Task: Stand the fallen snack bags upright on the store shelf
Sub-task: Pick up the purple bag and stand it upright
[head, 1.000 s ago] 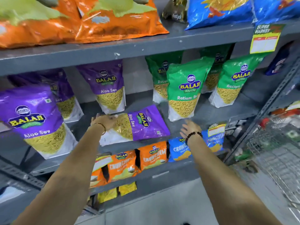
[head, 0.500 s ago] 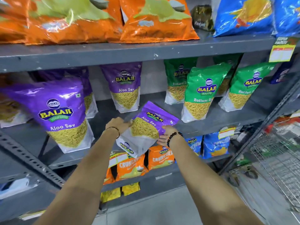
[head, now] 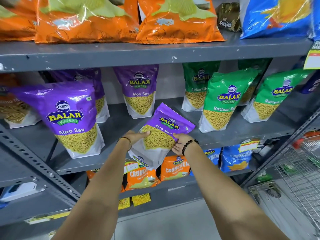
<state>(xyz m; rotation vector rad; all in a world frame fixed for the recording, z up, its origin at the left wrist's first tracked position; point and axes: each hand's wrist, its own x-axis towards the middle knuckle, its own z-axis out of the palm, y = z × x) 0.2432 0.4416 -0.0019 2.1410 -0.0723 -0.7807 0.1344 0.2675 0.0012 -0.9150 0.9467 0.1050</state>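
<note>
Purple Aloo Sev bag [head: 161, 134] held between both hands, tilted, above the front edge of the middle shelf [head: 225, 135]. Left hand [head: 136, 136] grips its left side; right hand [head: 179, 142] grips its right edge, fingers curled behind.

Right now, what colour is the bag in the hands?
Purple bag, white bottom, in the head view.

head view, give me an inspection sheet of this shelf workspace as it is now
surface: grey metal middle shelf, scuffed paint on the shelf edge above.
job's things: purple Aloo Sev bag tilted, its bottom hanging past the shelf front; other Aloo Sev bags and green Ratlami Sev bags standing.
clutter: nothing seen.
hands: left hand and right hand grip the tilted bag's sides.
cables: nothing seen.
surroundings: orange chip bags above, Crunchem packs below, wire cart at right.
</note>
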